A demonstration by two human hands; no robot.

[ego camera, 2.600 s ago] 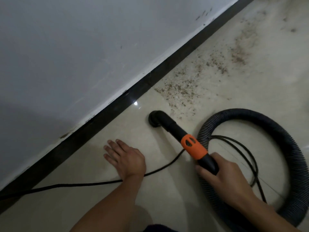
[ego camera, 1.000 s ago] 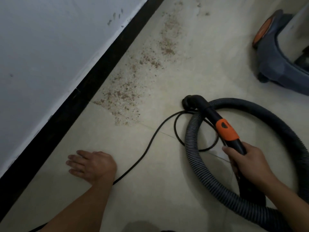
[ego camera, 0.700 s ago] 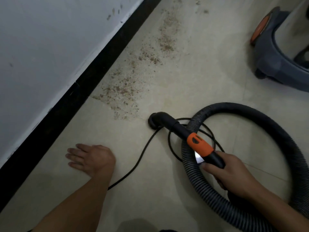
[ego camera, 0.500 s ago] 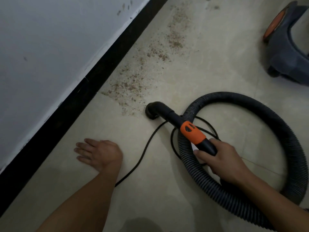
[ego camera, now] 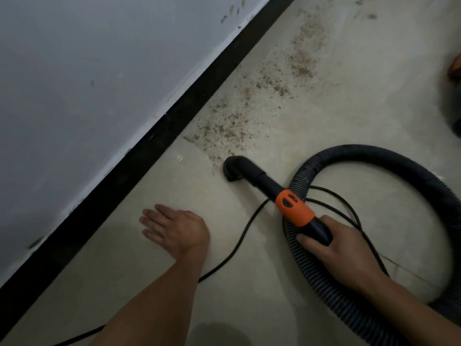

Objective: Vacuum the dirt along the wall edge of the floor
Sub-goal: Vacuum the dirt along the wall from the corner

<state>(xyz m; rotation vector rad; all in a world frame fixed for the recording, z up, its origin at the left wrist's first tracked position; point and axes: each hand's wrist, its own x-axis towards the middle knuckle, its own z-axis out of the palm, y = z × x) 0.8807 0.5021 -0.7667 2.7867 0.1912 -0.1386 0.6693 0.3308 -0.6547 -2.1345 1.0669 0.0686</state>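
Working the near end of the dirt strip (ego camera: 229,128) beside the black skirting board (ego camera: 149,156), the person has the vacuum nozzle (ego camera: 233,168) mouth-down at the closest grains. Their right hand (ego camera: 331,248) wraps the wand (ego camera: 264,182) behind its orange collar (ego camera: 294,208). Their left hand (ego camera: 174,228) lies flat on the floor (ego camera: 249,295), fingers straight, holding nothing. Next, I'd say, comes a push forward along the skirting, since most of the dirt remains. A second ago the nozzle sat back by the hose loop (ego camera: 399,156), clear of the dirt.
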